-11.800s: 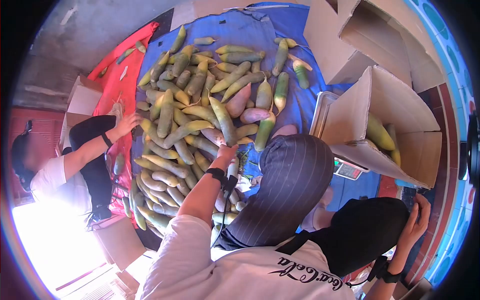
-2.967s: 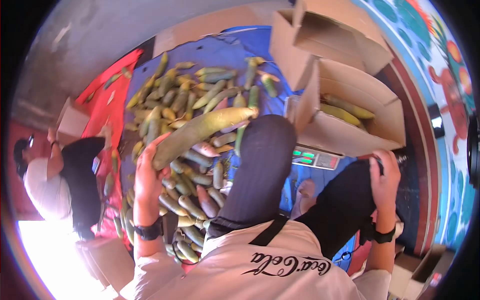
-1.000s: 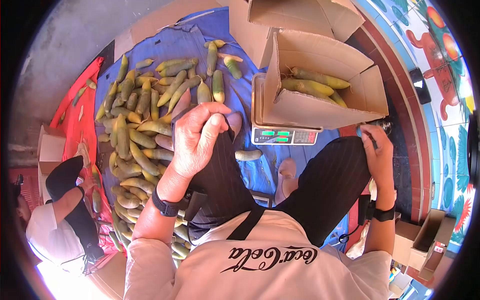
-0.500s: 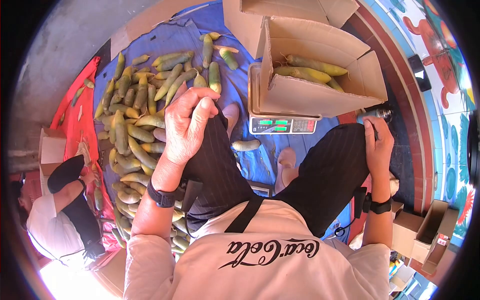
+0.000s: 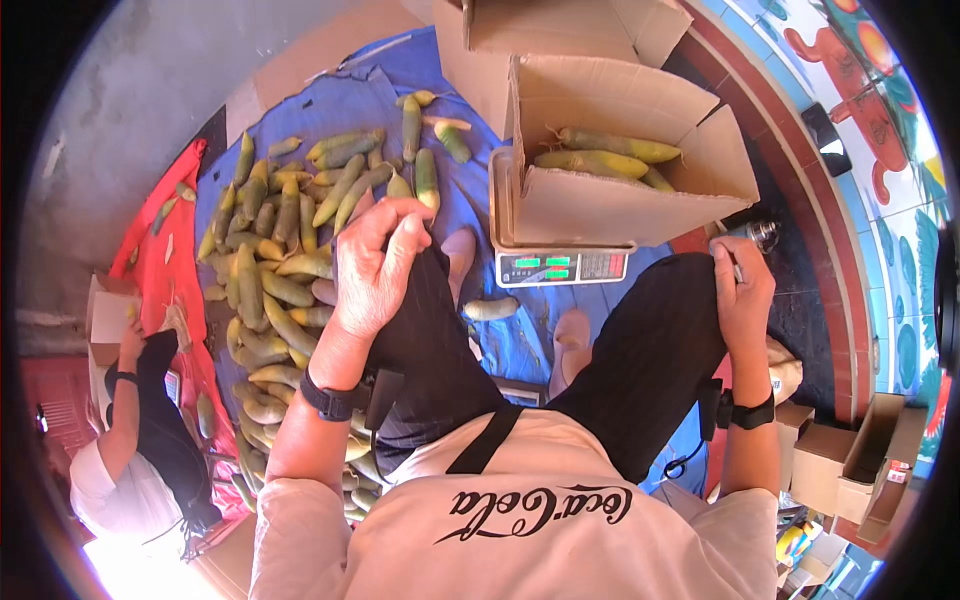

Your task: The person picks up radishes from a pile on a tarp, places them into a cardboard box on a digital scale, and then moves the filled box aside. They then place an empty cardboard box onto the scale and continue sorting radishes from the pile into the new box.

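My left hand (image 5: pixel 375 265) lies on my left knee with the fingers spread and nothing in it. My right hand (image 5: pixel 742 290) rests curled on my right knee; a thin item may sit between its fingers, too small to tell. Ahead of my knees an open cardboard box (image 5: pixel 600 205) stands on a digital scale (image 5: pixel 562 267) and holds a few long green-yellow radishes (image 5: pixel 600 160). A big pile of the same radishes (image 5: pixel 285 230) covers the blue tarp (image 5: pixel 470 190) by my left hand. One radish (image 5: pixel 490 308) lies alone near my feet.
Another person (image 5: pixel 150 440) crouches at the far left by a red cloth (image 5: pixel 160 240) and a small box. A larger empty carton (image 5: pixel 540 30) stands behind the scale. A metal object (image 5: pixel 762 233) lies near my right knee. Small boxes (image 5: pixel 850 460) sit at lower right.
Three seconds ago my left hand held a long radish; now it is empty on my knee. Over the last second both hands stay put, and the person at left has turned towards the small box.
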